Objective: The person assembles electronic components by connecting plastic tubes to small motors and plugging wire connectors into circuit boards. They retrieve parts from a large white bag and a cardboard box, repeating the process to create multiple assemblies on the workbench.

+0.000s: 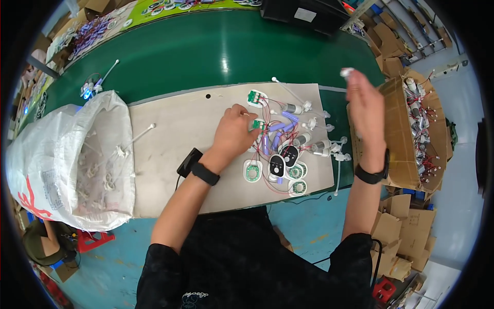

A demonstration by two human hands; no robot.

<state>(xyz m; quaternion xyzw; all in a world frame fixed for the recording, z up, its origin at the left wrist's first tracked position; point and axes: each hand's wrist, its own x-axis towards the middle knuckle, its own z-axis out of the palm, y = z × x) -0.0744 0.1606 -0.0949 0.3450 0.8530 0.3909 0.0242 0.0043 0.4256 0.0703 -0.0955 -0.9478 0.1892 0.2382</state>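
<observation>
My left hand [234,131] is curled over the left side of a jumble of wired parts. Its fingertips close beside a small green circuit board [258,124]; what they pinch is mostly hidden. Above the right end of the cardboard sheet, my right hand [366,100] is raised, slightly blurred, with a small white piece [347,72] at its fingertips. The jumble holds purple cylindrical cells [277,126], clear-ended motors [302,139], red wires, two black oval panels [277,166] and white-rimmed round boards [252,171]. Several white plastic stems [337,175] lie along its right side.
A cardboard sheet [170,170] covers the near part of the green table [180,56]. On the left, a white woven sack [46,154] holds white plastic parts. A carton [391,134] of wired motors stands at right, and a black bin [303,15] at the back.
</observation>
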